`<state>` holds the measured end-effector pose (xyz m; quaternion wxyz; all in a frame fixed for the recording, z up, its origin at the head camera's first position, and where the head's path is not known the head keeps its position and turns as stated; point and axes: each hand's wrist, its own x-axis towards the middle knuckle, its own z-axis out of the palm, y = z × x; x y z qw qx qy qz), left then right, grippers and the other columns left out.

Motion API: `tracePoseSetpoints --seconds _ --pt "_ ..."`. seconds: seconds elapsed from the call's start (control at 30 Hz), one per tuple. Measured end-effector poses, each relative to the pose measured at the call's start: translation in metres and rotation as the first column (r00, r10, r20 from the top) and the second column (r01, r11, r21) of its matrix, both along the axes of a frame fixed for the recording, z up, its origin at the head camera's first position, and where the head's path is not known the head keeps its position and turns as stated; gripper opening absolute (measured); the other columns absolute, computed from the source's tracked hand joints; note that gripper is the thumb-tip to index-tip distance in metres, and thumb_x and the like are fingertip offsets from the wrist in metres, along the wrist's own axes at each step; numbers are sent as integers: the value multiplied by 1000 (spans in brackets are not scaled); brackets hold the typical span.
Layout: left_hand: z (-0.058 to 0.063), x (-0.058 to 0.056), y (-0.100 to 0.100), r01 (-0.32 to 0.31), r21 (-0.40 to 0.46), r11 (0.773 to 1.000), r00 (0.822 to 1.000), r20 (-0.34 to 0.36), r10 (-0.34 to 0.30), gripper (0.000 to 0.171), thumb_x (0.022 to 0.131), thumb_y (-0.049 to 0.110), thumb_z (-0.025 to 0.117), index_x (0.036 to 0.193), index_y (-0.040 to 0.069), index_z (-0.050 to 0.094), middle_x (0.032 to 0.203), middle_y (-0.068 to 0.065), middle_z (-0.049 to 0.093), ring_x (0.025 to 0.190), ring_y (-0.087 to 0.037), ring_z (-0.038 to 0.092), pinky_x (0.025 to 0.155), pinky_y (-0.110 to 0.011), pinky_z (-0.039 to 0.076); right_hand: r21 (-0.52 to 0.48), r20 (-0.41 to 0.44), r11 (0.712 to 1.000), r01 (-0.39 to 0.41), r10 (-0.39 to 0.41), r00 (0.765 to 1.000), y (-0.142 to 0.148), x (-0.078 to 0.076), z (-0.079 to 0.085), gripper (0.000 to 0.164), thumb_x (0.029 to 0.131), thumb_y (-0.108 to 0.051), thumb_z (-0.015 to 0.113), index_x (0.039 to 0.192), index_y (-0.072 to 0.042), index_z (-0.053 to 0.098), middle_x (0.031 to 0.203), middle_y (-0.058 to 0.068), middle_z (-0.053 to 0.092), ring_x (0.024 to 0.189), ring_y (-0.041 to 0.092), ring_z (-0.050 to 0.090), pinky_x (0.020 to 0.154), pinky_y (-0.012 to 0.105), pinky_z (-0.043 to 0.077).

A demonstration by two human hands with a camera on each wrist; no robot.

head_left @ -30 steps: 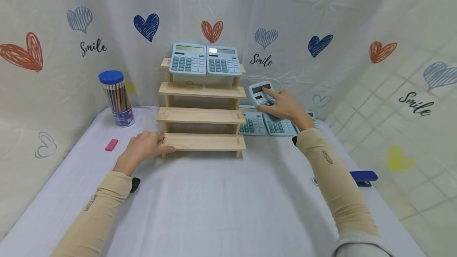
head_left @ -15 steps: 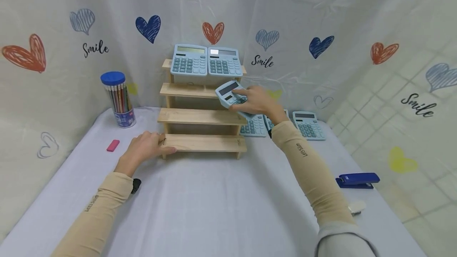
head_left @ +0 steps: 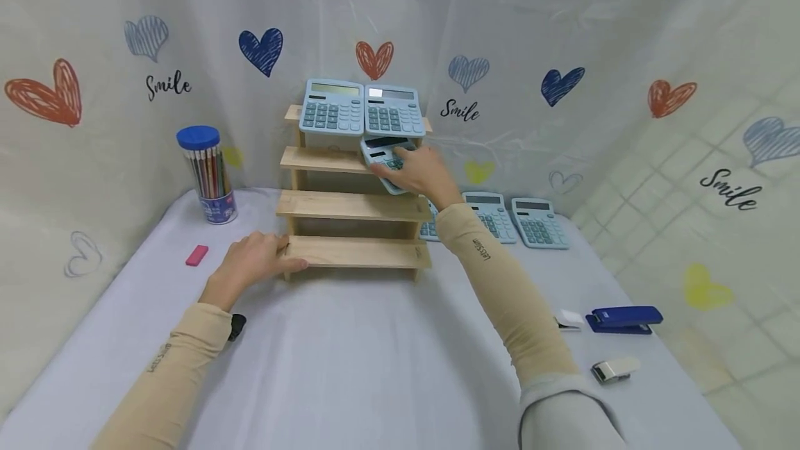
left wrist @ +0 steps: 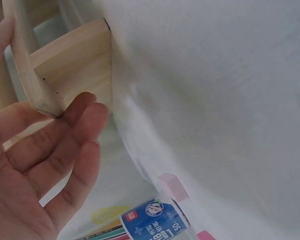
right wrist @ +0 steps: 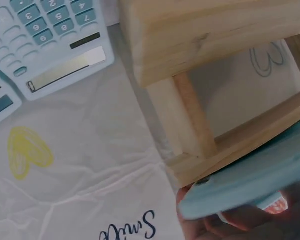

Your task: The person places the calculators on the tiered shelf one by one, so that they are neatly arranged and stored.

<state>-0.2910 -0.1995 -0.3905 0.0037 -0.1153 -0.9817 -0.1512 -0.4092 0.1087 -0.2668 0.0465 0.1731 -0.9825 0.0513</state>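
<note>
In the head view a four-tier wooden shelf stand (head_left: 353, 251) stands at the back of the table. My left hand (head_left: 253, 260) grips the left end of its lowest board, thumb on top; the left wrist view shows the fingers against the board's end (left wrist: 42, 95). With my right hand (head_left: 421, 171) I hold a light-blue calculator (head_left: 375, 156), tilted, at the right part of the second board from the top. In the right wrist view this calculator (right wrist: 250, 175) lies against the board's edge. Two like calculators, a left one (head_left: 331, 107) and a right one (head_left: 394, 110), lean side by side on the top tier.
Right of the stand are more calculators (head_left: 541, 223), one partly behind my right arm. A blue stapler (head_left: 625, 319) and a small white-and-metal item (head_left: 614, 369) lie at the right. Left are a blue-lidded pencil tub (head_left: 209, 182) and a pink eraser (head_left: 196, 255).
My right hand has carried the calculator leftward from above the calculators on the table to the second board. My left hand has kept its grip on the bottom board.
</note>
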Motion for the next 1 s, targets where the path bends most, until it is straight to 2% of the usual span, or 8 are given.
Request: tracePoseSetpoints --seconds 0.07,0.17,0.33,0.43,0.6,0.73,1.0 --pt "1 -1 -2 -5 1 1000 1000 -5 5 69 83 61 72 121 4 67 83 -14 61 74 -26 54 59 -41 43 24 -4 1000 6 -6 1000 -7 -1 2 99 87 -87 31 156 -16 38 145 25 53 120 39 57 107 49 45" --pt "2 -2 -4 -9 -1 1000 1000 7 9 68 83 62 72 119 4 67 82 -12 59 75 -26 54 59 -41 43 24 34 1000 -5 4 999 -16 -1 3 100 86 -86 37 157 -16 35 143 26 55 118 37 58 104 48 47" --pt "1 -2 -6 -12 -11 1000 1000 20 12 73 83 64 71 124 4 66 86 -13 62 78 -27 56 61 -42 44 -4 64 996 -84 85 994 -31 1 0 93 86 -78 50 156 -18 37 153 24 44 141 42 43 115 52 38" --pt "1 -2 -6 -12 -11 1000 1000 16 12 71 82 64 70 120 4 67 84 -13 62 77 -26 56 61 -41 44 -14 31 992 -128 128 991 -42 1 -5 86 89 -72 53 155 -18 40 152 25 46 141 43 42 117 51 35" --pt "1 -2 -6 -16 -3 1000 1000 25 16 67 82 65 70 113 6 69 82 -12 61 76 -26 56 61 -41 44 -51 13 986 -160 161 987 -65 1 -11 82 93 -68 51 154 -14 41 151 26 47 140 44 41 117 50 34" --pt "0 -2 -6 -13 -3 1000 999 34 13 67 83 65 70 114 6 68 82 -10 60 76 -25 55 61 -40 44 -62 -18 981 -184 183 983 -82 1 -14 80 96 -65 48 152 -9 43 147 26 51 140 42 42 118 50 32" --pt "1 -2 -3 -12 -3 1000 1000 25 12 65 84 65 69 114 7 68 82 -12 61 77 -26 57 62 -43 45 -84 -3 983 -162 162 987 -98 0 -12 78 97 -65 46 154 -12 40 153 23 45 143 42 36 118 49 34"
